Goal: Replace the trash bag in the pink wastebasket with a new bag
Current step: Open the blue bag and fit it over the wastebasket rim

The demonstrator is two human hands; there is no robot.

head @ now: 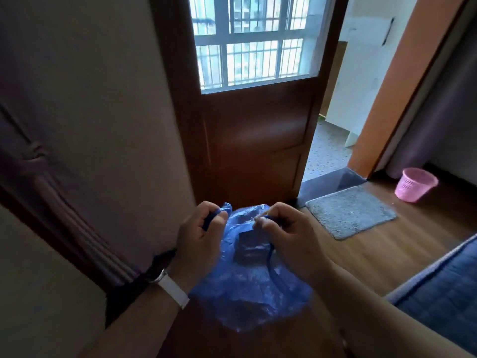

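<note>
Both-handed, crinkled translucent blue bag (247,288), left hand (198,239) and right hand (289,236) pinching its twisted handles.

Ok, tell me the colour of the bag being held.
The bag is translucent blue; head view shows it.

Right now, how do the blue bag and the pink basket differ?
The bag is blue, crumpled film; the basket is pink, rigid lattice. The bag is gripped by the left hand and right hand; the basket stands untouched on the floor, past the mat. The bag holds a dark item; no liner shows on the basket's rim. Both look plastic.
</note>
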